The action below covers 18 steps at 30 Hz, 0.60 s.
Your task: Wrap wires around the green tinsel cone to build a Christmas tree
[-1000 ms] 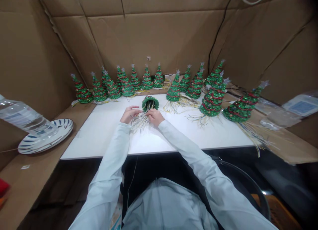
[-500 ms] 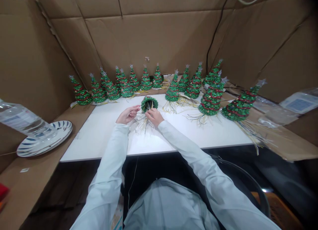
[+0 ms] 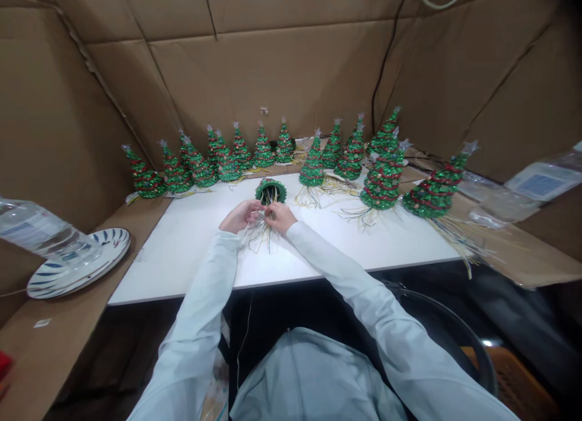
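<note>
- Hands have closed in since a moment ago, now meeting over the bundle instead of sitting slightly apart
- left hand [image 3: 239,215] and right hand [image 3: 280,218] are both pinching wires [image 3: 260,236] at a small silvery bit [image 3: 260,215], too tiny to make out
- green beaded tree [image 3: 270,191] lies tipped on the white tabletop [image 3: 182,269], hollow base showing, just past the hands, wires trailing from it
- more trees [image 3: 311,169] stand upright in a loose row along the back
- striped plate [image 3: 79,263] and plastic bottle [image 3: 31,227] sit off left, bottle overlapping the plate in view
</note>
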### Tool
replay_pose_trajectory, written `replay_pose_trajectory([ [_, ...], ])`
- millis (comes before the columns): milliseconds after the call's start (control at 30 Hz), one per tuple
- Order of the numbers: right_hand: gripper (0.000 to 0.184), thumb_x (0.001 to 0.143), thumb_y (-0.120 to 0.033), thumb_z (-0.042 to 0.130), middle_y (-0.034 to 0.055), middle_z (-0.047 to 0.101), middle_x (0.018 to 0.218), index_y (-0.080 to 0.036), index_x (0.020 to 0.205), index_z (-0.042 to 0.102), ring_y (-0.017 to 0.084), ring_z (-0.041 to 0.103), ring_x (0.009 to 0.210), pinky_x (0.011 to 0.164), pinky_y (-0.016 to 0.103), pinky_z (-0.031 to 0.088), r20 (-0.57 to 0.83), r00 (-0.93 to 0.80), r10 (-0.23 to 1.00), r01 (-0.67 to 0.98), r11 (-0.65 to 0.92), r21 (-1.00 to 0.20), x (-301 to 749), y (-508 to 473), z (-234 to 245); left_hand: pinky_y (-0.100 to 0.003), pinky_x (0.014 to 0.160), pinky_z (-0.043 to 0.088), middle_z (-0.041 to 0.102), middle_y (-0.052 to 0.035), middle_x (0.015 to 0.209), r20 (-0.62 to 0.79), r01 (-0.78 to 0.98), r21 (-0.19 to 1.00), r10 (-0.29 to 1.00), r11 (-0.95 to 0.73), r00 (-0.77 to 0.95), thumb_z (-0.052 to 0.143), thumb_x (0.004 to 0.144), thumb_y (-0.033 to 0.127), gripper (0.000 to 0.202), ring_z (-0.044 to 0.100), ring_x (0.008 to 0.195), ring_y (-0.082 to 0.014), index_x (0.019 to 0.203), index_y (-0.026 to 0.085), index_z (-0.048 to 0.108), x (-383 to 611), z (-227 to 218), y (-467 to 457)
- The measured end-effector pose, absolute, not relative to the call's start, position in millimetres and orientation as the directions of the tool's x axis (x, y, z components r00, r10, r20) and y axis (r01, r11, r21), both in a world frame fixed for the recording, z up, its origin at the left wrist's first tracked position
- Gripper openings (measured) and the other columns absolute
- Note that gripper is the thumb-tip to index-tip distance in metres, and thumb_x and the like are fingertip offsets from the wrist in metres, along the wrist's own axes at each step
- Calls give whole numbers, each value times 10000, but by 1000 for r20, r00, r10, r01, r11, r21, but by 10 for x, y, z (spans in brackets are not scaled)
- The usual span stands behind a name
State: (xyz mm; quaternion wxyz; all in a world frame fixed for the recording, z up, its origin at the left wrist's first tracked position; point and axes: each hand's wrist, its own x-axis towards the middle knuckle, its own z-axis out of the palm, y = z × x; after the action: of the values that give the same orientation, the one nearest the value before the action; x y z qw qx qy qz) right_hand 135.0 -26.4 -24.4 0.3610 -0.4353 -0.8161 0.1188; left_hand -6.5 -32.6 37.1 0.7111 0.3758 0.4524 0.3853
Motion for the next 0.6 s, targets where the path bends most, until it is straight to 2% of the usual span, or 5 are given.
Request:
replay_pose_trajectory([
  [133, 100, 669, -159, 612, 78, 587, 874, -147, 765, 583, 200, 527, 893, 833, 328, 417, 469, -351, 810, 652, 572, -499, 1321, -273, -252, -164, 288, 92, 562, -54, 596, -301, -99, 935, 909, 341, 290, 555, 697, 437, 311, 287, 336, -21, 684, 127, 576, 35, 463, -367],
  [233, 94, 669, -146, 600, 94, 586, 946, -152, 762, 595, 219, 516, 945, 871, 353, 412, 457, -370, 809, 654, 576, -489, 1307, -276, -259, -174, 307, 96, 521, -19, 549, -239, -41, 965, 937, 257, 254, 611, 643, 510, 388, 272, 333, -11, 707, 127, 602, 103, 456, -388],
  [333, 125, 672, -132, 586, 104, 583, 951, -144, 793, 611, 225, 506, 963, 886, 358, 407, 452, -371, 811, 655, 574, -492, 1307, -275, -263, -177, 329, 109, 490, 7, 533, -177, 2, 983, 942, 184, 286, 694, 598, 395, 303, 274, 344, -7, 721, 126, 623, 130, 393, -387],
  [433, 150, 677, -138, 585, 107, 581, 945, -131, 823, 617, 220, 501, 949, 886, 352, 403, 455, -378, 806, 644, 582, -496, 1319, -272, -264, -174, 341, 147, 526, -2, 577, -166, 16, 985, 933, 169, 318, 702, 576, 231, 204, 319, 374, -18, 737, 125, 634, 96, 338, -358],
  [600, 94, 678, -124, 577, 70, 573, 842, -143, 757, 625, 206, 477, 906, 869, 348, 392, 513, -356, 781, 625, 607, -491, 1356, -290, -254, -166, 463, 353, 599, -34, 674, -210, 21, 977, 940, 212, 269, 601, 576, 85, 130, 495, 515, -64, 701, 113, 583, -101, 359, -299],
])
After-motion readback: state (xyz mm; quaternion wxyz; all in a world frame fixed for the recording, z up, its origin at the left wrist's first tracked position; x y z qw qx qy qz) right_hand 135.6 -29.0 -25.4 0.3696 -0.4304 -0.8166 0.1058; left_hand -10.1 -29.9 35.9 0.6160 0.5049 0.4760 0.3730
